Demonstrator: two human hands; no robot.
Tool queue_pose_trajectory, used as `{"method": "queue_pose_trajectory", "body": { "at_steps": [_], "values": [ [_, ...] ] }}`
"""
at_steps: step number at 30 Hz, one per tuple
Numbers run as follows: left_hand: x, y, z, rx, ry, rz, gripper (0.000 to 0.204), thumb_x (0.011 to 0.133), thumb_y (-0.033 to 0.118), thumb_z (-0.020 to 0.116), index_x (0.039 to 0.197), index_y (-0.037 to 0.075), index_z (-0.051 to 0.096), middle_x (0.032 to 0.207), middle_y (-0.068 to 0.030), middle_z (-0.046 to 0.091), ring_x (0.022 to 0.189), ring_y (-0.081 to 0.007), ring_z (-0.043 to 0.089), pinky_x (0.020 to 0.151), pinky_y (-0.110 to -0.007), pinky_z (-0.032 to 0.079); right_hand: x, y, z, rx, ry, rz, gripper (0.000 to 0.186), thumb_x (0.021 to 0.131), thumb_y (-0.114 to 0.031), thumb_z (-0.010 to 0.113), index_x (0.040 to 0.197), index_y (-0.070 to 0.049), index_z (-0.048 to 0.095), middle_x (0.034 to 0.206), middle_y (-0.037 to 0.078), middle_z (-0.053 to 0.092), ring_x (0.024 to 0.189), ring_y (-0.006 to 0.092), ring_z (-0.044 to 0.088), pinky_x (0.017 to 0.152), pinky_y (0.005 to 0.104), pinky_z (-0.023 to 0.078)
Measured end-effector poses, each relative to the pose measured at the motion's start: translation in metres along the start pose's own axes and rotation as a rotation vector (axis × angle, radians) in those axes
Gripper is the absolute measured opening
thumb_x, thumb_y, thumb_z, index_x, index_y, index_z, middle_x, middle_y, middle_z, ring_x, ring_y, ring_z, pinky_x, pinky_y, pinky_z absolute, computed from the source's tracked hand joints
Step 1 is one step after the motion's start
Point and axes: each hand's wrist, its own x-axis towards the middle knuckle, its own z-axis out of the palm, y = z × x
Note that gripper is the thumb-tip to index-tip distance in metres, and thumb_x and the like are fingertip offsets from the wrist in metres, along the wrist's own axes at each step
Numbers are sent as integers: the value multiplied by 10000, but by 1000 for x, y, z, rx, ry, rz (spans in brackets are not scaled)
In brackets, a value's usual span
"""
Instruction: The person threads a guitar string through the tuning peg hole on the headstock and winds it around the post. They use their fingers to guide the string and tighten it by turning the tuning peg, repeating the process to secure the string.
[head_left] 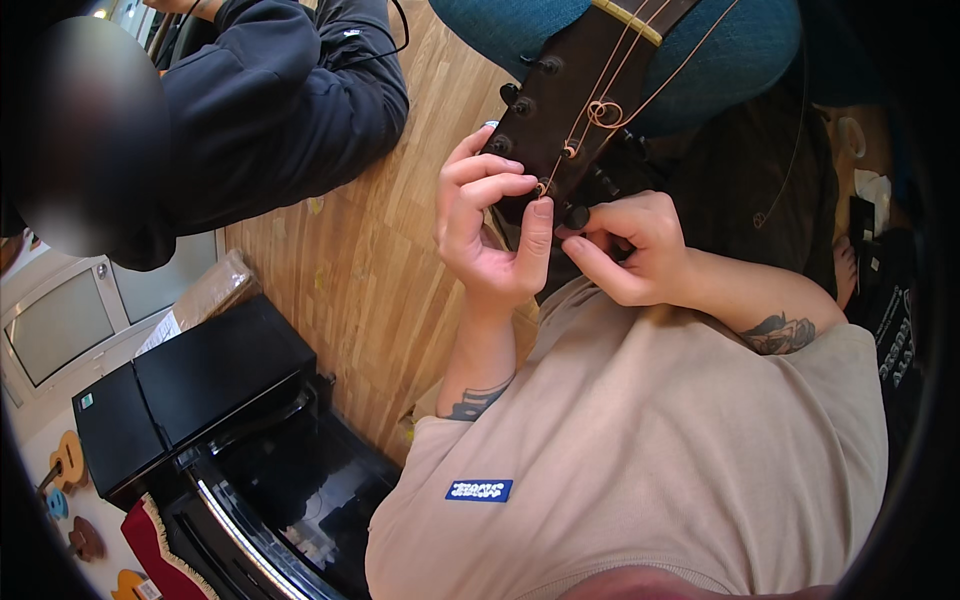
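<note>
A dark guitar headstock (pixel 545 125) points toward me, with several tuning pegs along both sides and a pale nut (pixel 628 20) at its far end. Copper-coloured strings (pixel 583 115) run down it, one with a loose coil near the middle. At the near end my left hand (pixel 490 215) curls over the headstock, thumb and index fingertip closed at a string where it meets a tuning post (pixel 541 188). My right hand (pixel 635 250) pinches around a black tuning peg knob (pixel 577 217) on the right edge; its fingertips are partly hidden.
A teal cushioned seat (pixel 720 75) lies beneath the guitar neck. At the upper left another person in dark clothes (pixel 260 120) sits close by. A glossy black piano (pixel 210 370) stands at the lower left, near small guitars on the wall. Wooden floor (pixel 330 260) lies between.
</note>
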Motion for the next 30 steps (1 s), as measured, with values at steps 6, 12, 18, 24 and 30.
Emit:
{"method": "queue_pose_trajectory", "body": {
  "at_steps": [6,12,18,24,30],
  "values": [
    [-1,5,-5,30,-104,-7,318,717,44,764,1028,40,701,1073,-146,591,1222,-403,551,1054,-497,447,-5,-1,-1,107,-53,284,209,894,-57,694,705,25,656,513,67,561,437,75,540,421,262,374],
    [-3,2,-5,9,-76,-28,340,731,46,776,1061,16,696,1120,-152,585,1268,-419,543,1052,-498,451,7,-14,2,408,-92,571,280,992,-137,625,791,49,685,564,34,611,468,66,552,441,227,379],
    [-5,0,-5,9,-56,-45,352,723,44,773,1067,8,705,1131,-150,591,1278,-418,551,1054,-491,457,11,-2,-10,1291,-213,989,293,1051,-241,534,1010,24,651,686,93,640,480,117,498,483,243,363],
    [-2,-3,-10,7,-123,-31,364,734,27,774,1084,-14,681,1202,-140,548,1345,-401,496,1091,-470,417,1,15,-5,1507,-168,1077,302,1053,-339,585,979,-48,615,613,-23,500,478,74,442,475,223,322],
    [-3,2,-4,-19,-38,-71,299,725,47,770,1019,24,724,1125,-147,594,1280,-423,554,1045,-494,467,9,14,1,553,-34,543,204,939,-194,767,876,-53,633,613,-20,566,448,37,433,432,238,311]
  ]
}}
